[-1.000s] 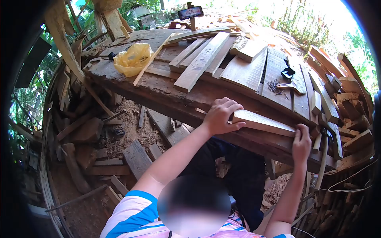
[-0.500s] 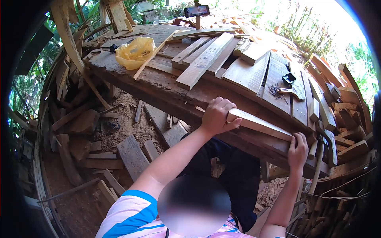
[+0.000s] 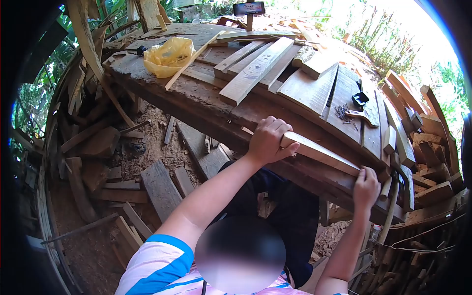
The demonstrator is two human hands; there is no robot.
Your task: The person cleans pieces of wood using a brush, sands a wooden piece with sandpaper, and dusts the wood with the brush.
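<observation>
A short squared length of wood [image 3: 322,155] rests along the near edge of the heavy timber bench [image 3: 236,115]. My left hand [image 3: 269,140] is closed around its left end, thumb along the near side. At the opposite end, the fingers of my right hand [image 3: 367,189] are curled and grip the wood. Just beyond it lie several flat planks [image 3: 307,91] on the bench. To the right on these planks are a brush-like tool with a pale handle [image 3: 365,117], a small pile of nails [image 3: 342,114] and a small black object [image 3: 360,99].
A yellow plastic bag [image 3: 169,56] sits at the bench's left. Loose boards [image 3: 258,69] lie across the middle, and a phone [image 3: 249,8] stands on a post behind. Offcuts [image 3: 162,189] and sawdust cover the ground at left; stacked timber [image 3: 435,147] rises at right.
The view has tilted slightly, so the bench and its items appear a little higher. Both hands keep their hold on the length of wood, which has barely moved.
</observation>
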